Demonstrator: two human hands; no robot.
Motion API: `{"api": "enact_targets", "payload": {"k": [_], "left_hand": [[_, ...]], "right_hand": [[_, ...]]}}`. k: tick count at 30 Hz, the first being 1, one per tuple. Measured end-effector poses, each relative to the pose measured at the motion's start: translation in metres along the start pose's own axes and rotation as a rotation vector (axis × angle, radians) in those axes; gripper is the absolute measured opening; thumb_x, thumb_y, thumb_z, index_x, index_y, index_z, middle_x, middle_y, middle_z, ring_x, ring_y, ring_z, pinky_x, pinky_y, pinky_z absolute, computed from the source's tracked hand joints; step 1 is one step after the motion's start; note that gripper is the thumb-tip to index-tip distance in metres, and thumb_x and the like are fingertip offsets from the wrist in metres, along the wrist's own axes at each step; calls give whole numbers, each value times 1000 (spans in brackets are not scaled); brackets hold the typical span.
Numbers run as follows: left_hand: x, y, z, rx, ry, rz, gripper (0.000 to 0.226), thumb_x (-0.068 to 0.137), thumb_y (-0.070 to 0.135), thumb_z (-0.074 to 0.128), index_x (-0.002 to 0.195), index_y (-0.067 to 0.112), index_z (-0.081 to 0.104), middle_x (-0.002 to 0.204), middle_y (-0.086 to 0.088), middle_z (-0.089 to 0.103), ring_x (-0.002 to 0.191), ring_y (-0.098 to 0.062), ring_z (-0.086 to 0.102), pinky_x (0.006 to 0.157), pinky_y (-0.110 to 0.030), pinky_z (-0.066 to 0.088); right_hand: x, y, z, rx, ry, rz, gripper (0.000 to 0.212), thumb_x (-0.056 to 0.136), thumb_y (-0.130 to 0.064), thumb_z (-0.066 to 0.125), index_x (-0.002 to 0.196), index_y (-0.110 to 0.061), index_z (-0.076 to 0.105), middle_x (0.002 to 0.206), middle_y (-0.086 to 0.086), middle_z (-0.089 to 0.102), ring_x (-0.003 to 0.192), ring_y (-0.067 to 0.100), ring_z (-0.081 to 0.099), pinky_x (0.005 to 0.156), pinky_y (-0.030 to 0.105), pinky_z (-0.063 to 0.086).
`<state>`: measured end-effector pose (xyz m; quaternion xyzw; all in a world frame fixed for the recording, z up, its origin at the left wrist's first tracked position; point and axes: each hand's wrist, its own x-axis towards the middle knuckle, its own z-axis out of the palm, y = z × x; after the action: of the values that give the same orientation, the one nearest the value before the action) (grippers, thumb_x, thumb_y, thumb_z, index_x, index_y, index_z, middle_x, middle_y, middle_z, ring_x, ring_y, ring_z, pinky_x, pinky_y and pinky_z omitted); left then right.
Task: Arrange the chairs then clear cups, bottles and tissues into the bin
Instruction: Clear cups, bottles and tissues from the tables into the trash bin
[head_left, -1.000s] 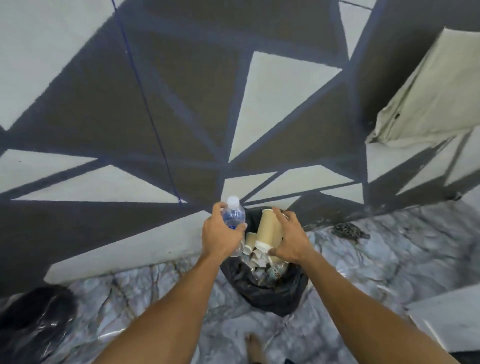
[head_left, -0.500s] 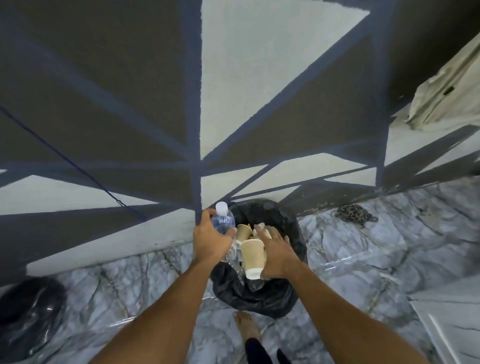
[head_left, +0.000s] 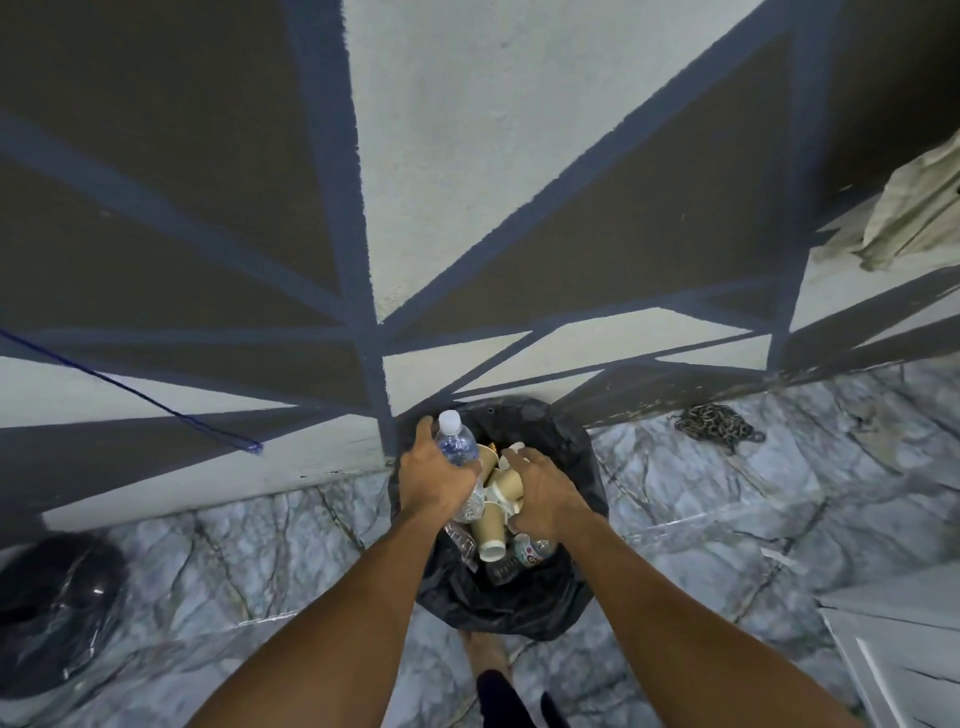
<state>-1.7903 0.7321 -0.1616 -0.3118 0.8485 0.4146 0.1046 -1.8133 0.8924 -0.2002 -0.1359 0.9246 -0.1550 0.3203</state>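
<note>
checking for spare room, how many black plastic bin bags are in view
2. One black plastic bin bag is at centre, under the left hand and right hand; the second black plastic bag sits at far left on the marble floor. None seems hidden.

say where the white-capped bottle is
Head view, centre: the water bottle is gripped in the left hand above the black bin's left edge, beside the paper cups.

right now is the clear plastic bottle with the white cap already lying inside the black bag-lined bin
No, the left hand grips the clear plastic bottle, cap up, over the black bag-lined bin.
</note>
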Motion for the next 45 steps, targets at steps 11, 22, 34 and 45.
{"api": "enact_targets", "payload": {"k": [11, 22, 34, 45], "left_hand": [[-25, -26, -36, 13, -71, -21, 76, 77, 29, 79, 143, 25, 41, 130, -4, 61, 115, -25, 60, 99, -34, 50], [-132, -150, -191, -37, 307, -117, 56, 75, 23, 71, 129, 20, 56, 111, -4, 69, 103, -22, 65, 90, -28, 52], [-433, -340, -312, -57, 860, -371, 34, 80, 17, 61, 114, 19, 61, 102, -1, 69, 99, -25, 61, 80, -34, 51], [-670, -475, -276, -276, 1187, -866, 53, 75, 26, 61, 128, 18, 59, 120, -4, 67, 114, -26, 59, 93, -39, 50]], "right_hand": [[-5, -32, -2, -11, 35, -88, 76, 69, -20, 75, 138, -22, 45, 133, 2, 50, 122, 26, 52, 100, 38, 48], [-67, -242, 36, -183, -65, -605, 64, 74, -17, 68, 135, -18, 49, 132, 9, 52, 125, 29, 51, 103, 38, 45], [-310, -473, 221, -251, -237, -1316, 55, 73, -22, 67, 127, -21, 59, 122, 2, 60, 116, 23, 55, 98, 35, 46], [-527, -526, 394, -547, -625, -1666, 65, 81, -20, 66, 143, -15, 46, 141, 5, 48, 133, 22, 42, 106, 30, 36]]}}
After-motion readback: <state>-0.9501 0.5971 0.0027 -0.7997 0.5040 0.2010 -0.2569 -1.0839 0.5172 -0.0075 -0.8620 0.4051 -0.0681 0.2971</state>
